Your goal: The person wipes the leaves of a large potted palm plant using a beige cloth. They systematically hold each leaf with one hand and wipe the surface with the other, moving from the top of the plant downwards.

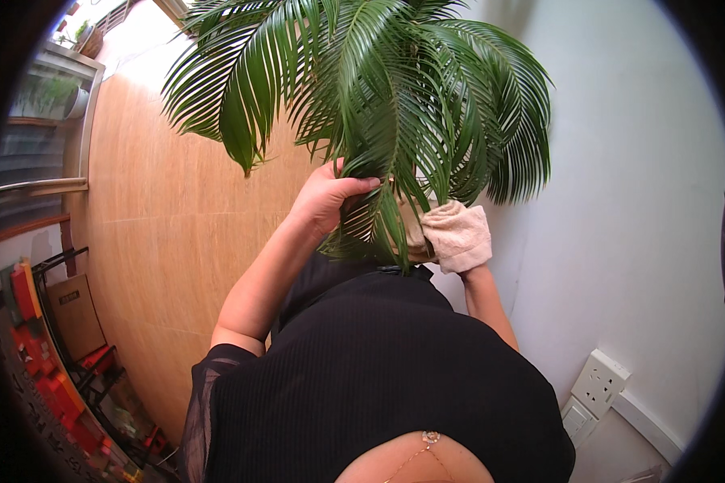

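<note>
A leafy palm plant [362,78] with long, arching green fronds fills the space ahead of me. My left hand [332,192] grips one drooping frond [393,127], its thumb lying over the leaflets and the other fingers partly hidden behind. A beige terry cloth [459,232] is wrapped over my right hand [471,271], so its fingers are out of sight. Part of the cloth extends left, behind the frond tip, where leaflets cover it. The base of the plant is hidden.
A pale wall [616,151] rises close on the right, with a power socket [598,383] low down. Wood-look floor [157,241] stretches left. A black metal rack [66,320] with a cardboard box [75,314] and a glazed metal-framed door [48,121] line the left side.
</note>
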`<action>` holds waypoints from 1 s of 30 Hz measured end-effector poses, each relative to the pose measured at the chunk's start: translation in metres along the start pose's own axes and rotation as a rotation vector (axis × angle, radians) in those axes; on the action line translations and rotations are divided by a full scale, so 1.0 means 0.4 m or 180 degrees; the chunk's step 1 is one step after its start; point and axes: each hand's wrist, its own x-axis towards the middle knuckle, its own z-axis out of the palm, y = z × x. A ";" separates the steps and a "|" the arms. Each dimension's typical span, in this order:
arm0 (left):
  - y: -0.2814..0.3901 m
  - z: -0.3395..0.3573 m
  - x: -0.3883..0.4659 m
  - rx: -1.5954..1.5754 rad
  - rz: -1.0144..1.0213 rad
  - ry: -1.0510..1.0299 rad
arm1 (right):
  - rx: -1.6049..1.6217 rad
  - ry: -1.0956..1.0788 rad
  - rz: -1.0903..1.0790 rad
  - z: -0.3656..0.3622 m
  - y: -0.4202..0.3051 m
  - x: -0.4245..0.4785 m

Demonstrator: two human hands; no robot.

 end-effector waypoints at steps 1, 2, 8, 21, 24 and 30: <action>0.014 -0.007 0.004 -0.0024 -0.0007 -0.0009 | -0.0029 0.0008 0.0064 -0.001 -0.008 -0.002; 0.027 -0.015 0.008 -0.0048 -0.0012 -0.0017 | 0.0211 0.0032 0.0193 0.000 -0.014 -0.006; 0.089 -0.085 0.028 0.0145 0.0454 0.0111 | -0.2531 -0.1254 0.0384 -0.019 -0.151 0.072; 0.059 -0.043 0.005 0.0333 0.0488 -0.0035 | -0.1784 0.0296 -0.1387 0.000 -0.156 0.233; 0.038 -0.028 0.005 0.0491 0.0640 0.0034 | -0.2245 0.0149 -0.1329 0.029 -0.136 0.288; -0.011 -0.007 -0.001 0.0708 0.0784 0.0263 | -0.3039 -0.0128 -0.0473 0.089 0.012 0.258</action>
